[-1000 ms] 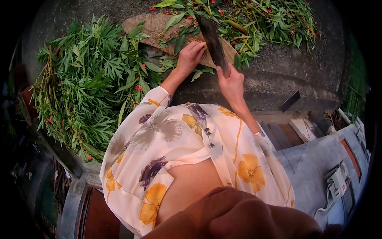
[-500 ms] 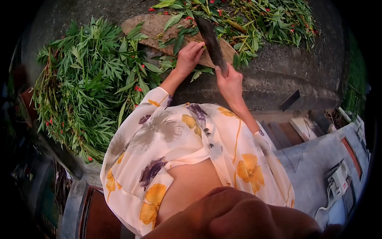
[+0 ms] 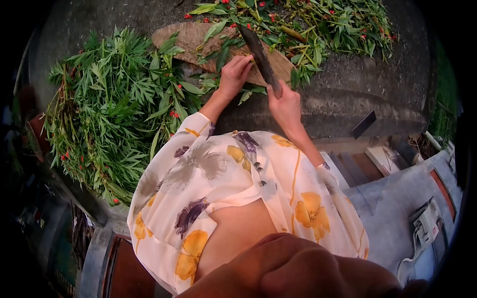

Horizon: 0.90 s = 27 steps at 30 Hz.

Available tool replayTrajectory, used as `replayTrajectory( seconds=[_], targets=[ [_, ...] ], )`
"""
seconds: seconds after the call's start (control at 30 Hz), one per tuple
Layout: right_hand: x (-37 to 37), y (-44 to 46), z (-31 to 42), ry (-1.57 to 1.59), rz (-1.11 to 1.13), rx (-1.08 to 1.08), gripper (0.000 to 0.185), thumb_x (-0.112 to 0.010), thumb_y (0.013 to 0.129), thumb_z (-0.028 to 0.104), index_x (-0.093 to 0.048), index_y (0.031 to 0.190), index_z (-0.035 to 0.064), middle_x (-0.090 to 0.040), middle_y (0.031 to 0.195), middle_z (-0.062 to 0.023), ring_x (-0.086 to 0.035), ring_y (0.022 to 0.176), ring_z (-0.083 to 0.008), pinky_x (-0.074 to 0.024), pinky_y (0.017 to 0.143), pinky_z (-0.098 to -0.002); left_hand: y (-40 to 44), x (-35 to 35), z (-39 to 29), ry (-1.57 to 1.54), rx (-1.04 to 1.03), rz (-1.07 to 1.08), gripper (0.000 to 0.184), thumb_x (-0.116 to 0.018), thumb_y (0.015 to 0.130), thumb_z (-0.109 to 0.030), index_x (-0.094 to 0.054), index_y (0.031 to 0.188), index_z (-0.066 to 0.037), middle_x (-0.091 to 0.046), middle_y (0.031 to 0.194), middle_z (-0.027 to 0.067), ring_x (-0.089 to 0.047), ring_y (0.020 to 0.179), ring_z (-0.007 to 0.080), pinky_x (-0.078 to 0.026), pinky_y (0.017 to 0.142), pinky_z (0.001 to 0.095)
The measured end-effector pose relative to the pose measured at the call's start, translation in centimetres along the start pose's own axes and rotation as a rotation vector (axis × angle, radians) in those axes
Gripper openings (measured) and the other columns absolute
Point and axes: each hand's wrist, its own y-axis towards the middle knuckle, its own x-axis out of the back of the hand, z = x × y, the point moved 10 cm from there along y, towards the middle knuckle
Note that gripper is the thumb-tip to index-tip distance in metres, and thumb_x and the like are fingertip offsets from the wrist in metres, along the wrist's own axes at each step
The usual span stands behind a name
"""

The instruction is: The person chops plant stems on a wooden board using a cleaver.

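My right hand [image 3: 286,107] is wrapped round the handle end of a long dark cleaver [image 3: 259,53]. Its blade points up and to the left, over a wooden board [image 3: 191,38]. On the blade's left side, my left hand [image 3: 234,75] is closed, thumb and fingers pinched close against the metal. A small yellow-green bit of plant shows at those fingertips; most of it is hidden. Cut leaves [image 3: 222,58] lie on the board around the hand.
A big heap of leafy green stems [image 3: 114,104] with some red flowers lies at the left. More cut greens [image 3: 343,30] are spread beyond the board on the right. A small dark flat piece [image 3: 364,124] sits at the ledge's edge, above a lower grey floor [image 3: 377,198].
The cleaver's tip has dropped slightly and the blade has shifted a little left. Both hands keep their holds. The whole view has moved slightly.
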Motion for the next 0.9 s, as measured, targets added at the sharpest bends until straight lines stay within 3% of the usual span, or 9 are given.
replayTrajectory(
  seconds=[0.27, 0.33, 0.4, 0.5, 0.57, 0.8, 0.9],
  targets=[
    [-0.7, 0.1, -0.7, 0.013, 0.013, -0.008, 0.019, -0.068, 0.093, 0.013, -0.058, 0.086, -0.0012, -0.055, 0.064, -0.0262, -0.061, 0.069, -0.0491, -0.0455, 0.057, -0.0499, -0.6, -0.1, 0.5, 0.037, 0.008, -0.003, 0.029, -0.075, 0.087, -0.001, -0.069, 0.115, -0.004, -0.070, 0.099, 0.0134, -0.072, 0.083, 0.0309, -0.058, 0.069, 0.0372],
    [-0.9, 0.1, -0.9, -0.007, 0.057, -0.048, 0.018, -0.068, 0.093, 0.013, -0.059, 0.087, -0.0010, -0.056, 0.065, -0.0267, -0.062, 0.070, -0.0493, -0.0458, 0.058, -0.0509, -1.5, 0.5, 2.3, -0.183, 0.262, -0.090, 0.026, -0.076, 0.087, 0.002, -0.068, 0.111, -0.001, -0.070, 0.096, 0.0116, -0.072, 0.079, 0.0234, -0.059, 0.069, 0.0323],
    [-0.7, 0.5, -0.9, -0.001, 0.035, -0.008, 0.017, -0.068, 0.093, 0.013, -0.059, 0.087, -0.0007, -0.056, 0.066, -0.0270, -0.062, 0.071, -0.0493, -0.0460, 0.058, -0.0513, -1.3, 1.3, 1.0, -0.111, 0.226, -0.088, 0.026, -0.077, 0.087, 0.003, -0.066, 0.110, 0.000, -0.069, 0.096, 0.0114, -0.072, 0.079, 0.0208, -0.060, 0.069, 0.0307],
    [-0.7, 0.1, -0.5, 0.000, 0.035, 0.019, 0.016, -0.068, 0.093, 0.013, -0.060, 0.088, -0.0004, -0.057, 0.067, -0.0274, -0.063, 0.072, -0.0491, -0.0466, 0.059, -0.0516, -0.2, 2.7, -2.0, -0.048, 0.089, -0.094, 0.023, -0.077, 0.086, 0.000, -0.066, 0.106, 0.001, -0.068, 0.094, 0.0126, -0.072, 0.077, 0.0258, -0.058, 0.066, 0.0349],
    [-0.9, 0.3, -0.3, -0.006, 0.040, 0.028, 0.016, -0.068, 0.093, 0.013, -0.060, 0.088, -0.0004, -0.058, 0.067, -0.0275, -0.063, 0.072, -0.0489, -0.0470, 0.059, -0.0516, 0.3, 1.9, -2.4, -0.049, 0.013, -0.066, 0.022, -0.076, 0.085, 0.004, -0.067, 0.104, 0.001, -0.068, 0.096, 0.0119, -0.072, 0.077, 0.0221, -0.059, 0.068, 0.0308],
    [-0.5, -0.2, -0.2, 0.002, 0.059, 0.002, 0.015, -0.068, 0.093, 0.012, -0.060, 0.088, -0.0003, -0.059, 0.069, -0.0272, -0.064, 0.073, -0.0488, -0.0479, 0.060, -0.0514, 0.5, 2.0, -3.2, 0.010, -0.025, -0.084, 0.020, -0.074, 0.081, 0.006, -0.067, 0.099, 0.001, -0.068, 0.096, 0.0128, -0.070, 0.075, 0.0241, -0.058, 0.066, 0.0326],
    [-0.7, 0.0, -0.8, -0.013, 0.081, -0.006, 0.016, -0.068, 0.093, 0.013, -0.060, 0.088, -0.0002, -0.060, 0.069, -0.0270, -0.064, 0.073, -0.0489, -0.0478, 0.061, -0.0518, 0.4, 2.6, -4.6, 0.039, -0.104, -0.111, 0.022, -0.075, 0.078, 0.005, -0.065, 0.098, 0.000, -0.066, 0.092, 0.0136, -0.068, 0.074, 0.0308, -0.057, 0.065, 0.0375]
  ],
)
